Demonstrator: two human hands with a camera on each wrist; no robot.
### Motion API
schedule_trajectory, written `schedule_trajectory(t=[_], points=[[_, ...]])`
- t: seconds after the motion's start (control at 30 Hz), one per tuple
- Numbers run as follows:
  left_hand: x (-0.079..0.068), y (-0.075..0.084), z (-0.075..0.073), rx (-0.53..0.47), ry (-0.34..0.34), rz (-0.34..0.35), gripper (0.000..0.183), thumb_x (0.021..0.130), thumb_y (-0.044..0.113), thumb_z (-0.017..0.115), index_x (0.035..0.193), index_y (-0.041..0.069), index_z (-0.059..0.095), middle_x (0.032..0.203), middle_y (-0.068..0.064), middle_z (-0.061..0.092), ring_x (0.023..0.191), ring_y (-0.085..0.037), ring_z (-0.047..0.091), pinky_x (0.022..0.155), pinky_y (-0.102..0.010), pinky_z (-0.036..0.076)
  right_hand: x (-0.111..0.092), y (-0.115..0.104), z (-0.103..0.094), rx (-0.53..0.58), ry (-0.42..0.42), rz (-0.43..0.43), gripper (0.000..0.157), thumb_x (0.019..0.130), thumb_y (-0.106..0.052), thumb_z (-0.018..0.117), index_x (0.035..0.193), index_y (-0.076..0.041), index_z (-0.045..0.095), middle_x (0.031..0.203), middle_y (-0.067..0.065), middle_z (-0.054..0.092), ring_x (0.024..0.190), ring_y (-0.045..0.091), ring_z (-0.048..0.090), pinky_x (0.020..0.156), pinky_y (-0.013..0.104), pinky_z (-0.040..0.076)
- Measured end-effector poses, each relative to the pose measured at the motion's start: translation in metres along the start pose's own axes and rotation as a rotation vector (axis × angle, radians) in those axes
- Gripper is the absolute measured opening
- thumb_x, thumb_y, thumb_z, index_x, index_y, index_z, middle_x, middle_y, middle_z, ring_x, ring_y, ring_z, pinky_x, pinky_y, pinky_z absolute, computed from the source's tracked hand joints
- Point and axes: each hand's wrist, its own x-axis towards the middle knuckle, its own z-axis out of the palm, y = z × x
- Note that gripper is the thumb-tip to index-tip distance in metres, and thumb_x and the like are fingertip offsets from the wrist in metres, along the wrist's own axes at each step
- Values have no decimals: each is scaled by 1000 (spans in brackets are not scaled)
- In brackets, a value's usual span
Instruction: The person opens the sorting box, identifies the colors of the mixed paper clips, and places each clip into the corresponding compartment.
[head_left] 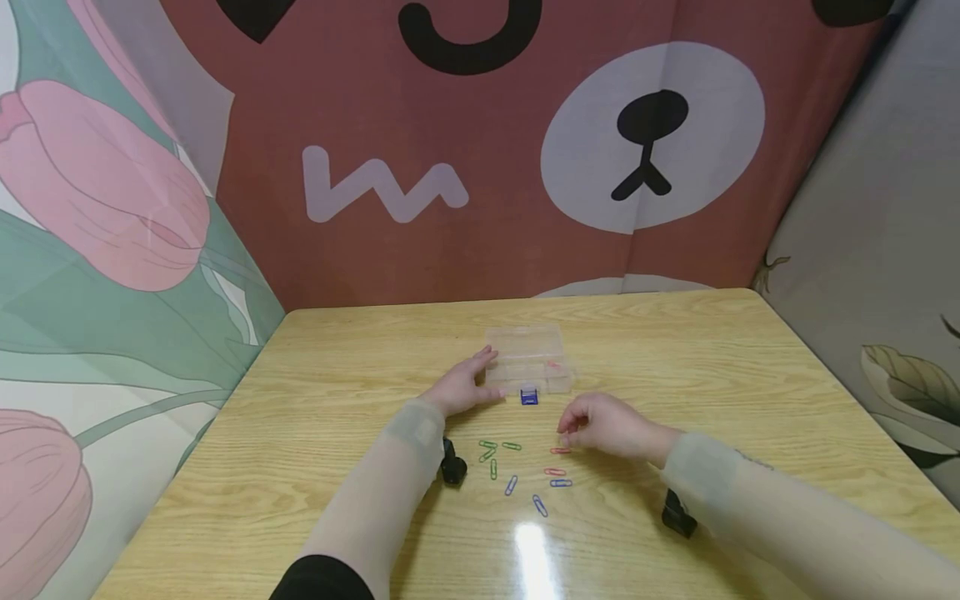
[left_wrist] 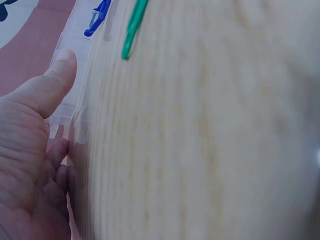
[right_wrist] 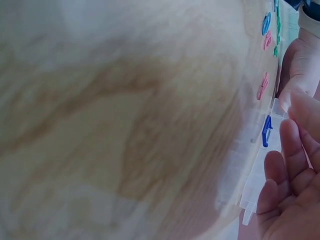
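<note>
My left hand (head_left: 463,385) touches the left side of a clear plastic box (head_left: 525,332) with a blue latch (head_left: 529,397). In the left wrist view its thumb (left_wrist: 61,75) stretches along the box front, apart from the fingers. A red paper clip (head_left: 553,364) lies in the box's right part. My right hand (head_left: 603,425) is over the table, thumb and index fingertips together; whether anything is between them is hidden. Just below the fingertips is a red paper clip (head_left: 560,451). Another red paper clip (head_left: 555,472) lies nearer, beside a blue paper clip (head_left: 561,483).
Several green paper clips (head_left: 493,469) are scattered in front of my left hand. Two more blue paper clips, one upper (head_left: 512,485) and one lower (head_left: 540,505), lie near the middle of the wooden table (head_left: 337,383). Printed cloth (head_left: 420,258) hangs behind the table.
</note>
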Motion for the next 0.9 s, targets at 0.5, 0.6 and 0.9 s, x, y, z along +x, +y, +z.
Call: schedule_trajectory(t=[0.5,0.6,0.9], points=[[-1,1,-1,23,1,6,78,74,49,58,137,21,21,142,7,9,127,-16,12,100,-37,14,2,4,6,-133,-46,-45,12,67,-22,72,68,-22,60,65,-10,53,64,10,47,60,29,38],[0,1,-1,29,1,4,78,74,49,58,137,22,21,142,7,9,126,-15,12,100,-37,14,2,2,7,-156,-44,-28,12,68,-21,72,67,-21,60,64,-11,53,63,10,47,60,29,38],[1,0,0,35,-5,-18,78,74,51,58,137,24,21,142,10,8,126,-12,10,100,-34,13,2,-2,8,-152,-51,40,12,68,-18,72,64,-17,60,63,-9,54,62,11,47,60,29,38]])
